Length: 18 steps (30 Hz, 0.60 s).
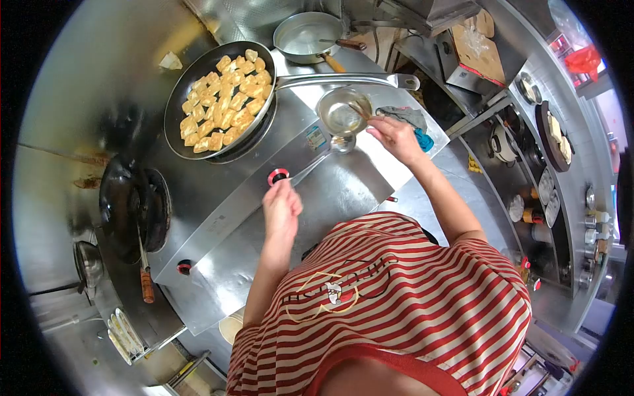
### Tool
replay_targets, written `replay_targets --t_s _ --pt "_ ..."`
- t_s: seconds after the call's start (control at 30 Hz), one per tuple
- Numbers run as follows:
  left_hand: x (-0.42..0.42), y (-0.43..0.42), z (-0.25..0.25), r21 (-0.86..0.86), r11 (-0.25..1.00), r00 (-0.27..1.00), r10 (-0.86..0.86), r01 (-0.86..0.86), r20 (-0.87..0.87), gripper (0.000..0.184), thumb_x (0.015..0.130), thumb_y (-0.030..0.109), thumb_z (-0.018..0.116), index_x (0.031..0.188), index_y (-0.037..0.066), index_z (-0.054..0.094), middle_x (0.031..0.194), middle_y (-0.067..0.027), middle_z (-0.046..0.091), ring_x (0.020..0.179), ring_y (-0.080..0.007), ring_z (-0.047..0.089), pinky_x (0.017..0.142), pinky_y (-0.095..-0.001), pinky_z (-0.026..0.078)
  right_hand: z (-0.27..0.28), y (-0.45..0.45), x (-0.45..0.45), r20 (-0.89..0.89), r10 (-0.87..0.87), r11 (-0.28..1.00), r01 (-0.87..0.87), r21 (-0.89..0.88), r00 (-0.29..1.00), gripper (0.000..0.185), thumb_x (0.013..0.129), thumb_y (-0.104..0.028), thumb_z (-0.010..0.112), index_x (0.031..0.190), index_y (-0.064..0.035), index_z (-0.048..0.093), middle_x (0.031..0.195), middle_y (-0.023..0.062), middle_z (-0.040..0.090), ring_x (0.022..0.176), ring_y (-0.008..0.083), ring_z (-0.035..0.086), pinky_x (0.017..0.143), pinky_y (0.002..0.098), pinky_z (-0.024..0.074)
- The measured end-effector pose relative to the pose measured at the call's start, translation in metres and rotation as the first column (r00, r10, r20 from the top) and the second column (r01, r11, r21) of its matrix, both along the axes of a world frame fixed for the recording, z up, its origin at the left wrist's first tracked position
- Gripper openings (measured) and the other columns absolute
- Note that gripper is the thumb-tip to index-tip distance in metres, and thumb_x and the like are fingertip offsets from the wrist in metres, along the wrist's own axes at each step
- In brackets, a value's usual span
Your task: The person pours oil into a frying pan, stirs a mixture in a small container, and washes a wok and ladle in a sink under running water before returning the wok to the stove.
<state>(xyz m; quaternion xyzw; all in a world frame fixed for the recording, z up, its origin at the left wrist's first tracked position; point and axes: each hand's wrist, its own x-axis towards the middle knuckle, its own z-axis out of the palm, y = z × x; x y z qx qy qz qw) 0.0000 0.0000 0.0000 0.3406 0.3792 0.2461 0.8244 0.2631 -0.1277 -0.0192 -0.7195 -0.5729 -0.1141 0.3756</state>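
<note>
"What's the person wearing?"
"A short-sleeved, crew-neck T-shirt (422, 297), red and cream stripes, plain red neckband (429, 371)."
"Any markings?"
"A chest print (335, 291): pale yellow outlines, dark lettering, a small white figure."

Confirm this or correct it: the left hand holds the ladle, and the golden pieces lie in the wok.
One thing is wrong: the golden pieces lie in the pan, not the wok, as the head view shows. The left hand does hold the ladle.
</note>
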Motion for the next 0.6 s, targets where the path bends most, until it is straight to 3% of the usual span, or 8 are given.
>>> replay_targets --t_s 0.07,0.23,0.3,0.37,0.43,0.5,0.53,0.6 --pt "0.025 -0.001 -0.023 -0.059 0.997 0.999 -0.038 0.039 0.015 0.021 0.090 0.017 0.045 0.072 0.009 0.041 0.053 0.0023 0.033 0.042 -0.0090 0.034 0.038 -0.0231 0.025 -0.018 0.008 0.007 0.095 0.009 0.999 -0.013 0.042 0.995 0.019 0.075 -0.021 0.065 0.086 -0.0068 0.062 0.092 0.0092 0.063 0.073 0.0253 0.062 0.063 0.0329 0.0513" --pt "0.109 -0.028 -0.052 -0.070 0.997 0.969 0.011 -0.029 -0.246 0.019 0.091 0.020 0.041 0.074 0.010 0.041 0.055 0.0005 0.037 0.047 -0.0118 0.039 0.041 -0.0255 0.031 -0.058 0.015 0.055 0.177 0.148 0.988 -0.137 -0.073 0.973 0.026 0.078 -0.024 0.061 0.096 -0.0063 0.058 0.105 0.0126 0.057 0.081 0.0274 0.061 0.066 0.0332 0.0513" --pt "0.130 -0.031 -0.075 -0.057 0.997 0.967 0.037 -0.053 -0.251 0.015 0.091 0.020 0.040 0.082 0.010 0.044 0.058 -0.0014 0.043 0.049 -0.0140 0.045 0.042 -0.0272 0.036 -0.069 0.026 0.064 0.173 0.210 0.975 -0.192 -0.113 0.962 0.034 0.076 -0.026 0.062 0.103 -0.0054 0.055 0.110 0.0143 0.054 0.088 0.0287 0.059 0.070 0.0333 0.0509" --pt "0.145 -0.034 -0.085 -0.166 0.981 0.958 0.052 -0.102 -0.281 0.013 0.090 0.021 0.041 0.093 0.009 0.046 0.063 -0.0028 0.048 0.049 -0.0141 0.047 0.041 -0.0281 0.038 -0.077 0.031 0.062 0.114 0.273 0.956 -0.256 -0.147 0.955 0.039 0.075 -0.027 0.062 0.106 -0.0050 0.053 0.114 0.0155 0.051 0.095 0.0301 0.055 0.076 0.0346 0.0486" --pt "0.141 -0.033 -0.093 -0.247 0.969 0.964 -0.042 -0.025 -0.261 0.017 0.090 0.022 0.041 0.102 0.011 0.043 0.068 -0.0050 0.051 0.055 -0.0152 0.050 0.046 -0.0308 0.041 -0.087 0.038 0.060 0.051 0.311 0.940 -0.299 -0.165 0.949 0.045 0.074 -0.028 0.063 0.110 -0.0046 0.050 0.118 0.0167 0.048 0.102 0.0315 0.052 0.083 0.0359 0.0464" --pt "0.126 -0.035 -0.089 -0.239 0.971 0.974 -0.073 0.020 -0.215 0.025 0.089 0.021 0.043 0.111 0.010 0.039 0.078 -0.0074 0.055 0.062 -0.0168 0.053 0.051 -0.0311 0.043 -0.091 0.039 0.058 0.058 0.395 0.893 -0.368 -0.258 0.917 0.056 0.070 -0.028 0.066 0.117 -0.0045 0.046 0.125 0.0179 0.040 0.115 0.0333 0.041 0.096 0.0389 0.0363" --pt "0.120 -0.038 -0.081 -0.234 0.972 0.966 -0.069 0.009 -0.249 0.029 0.088 0.020 0.045 0.114 0.009 0.038 0.084 -0.0082 0.056 0.067 -0.0177 0.054 0.055 -0.0315 0.044 -0.091 0.038 0.056 -0.010 0.406 0.870 -0.389 -0.303 0.914 0.057 0.070 -0.020 0.066 0.120 -0.0056 0.043 0.128 0.0181 0.037 0.119 0.0337 0.036 0.100 0.0405 0.0302" --pt "0.106 -0.043 -0.074 -0.221 0.975 0.960 -0.054 -0.009 -0.276 0.034 0.087 0.019 0.046 0.118 0.008 0.036 0.089 -0.0091 0.056 0.071 -0.0186 0.054 0.058 -0.0319 0.045 -0.090 0.039 0.057 0.044 0.406 0.867 -0.370 -0.335 0.913 0.056 0.070 -0.015 0.065 0.120 -0.0060 0.043 0.128 0.0180 0.037 0.119 0.0334 0.036 0.100 0.0397 0.0305"
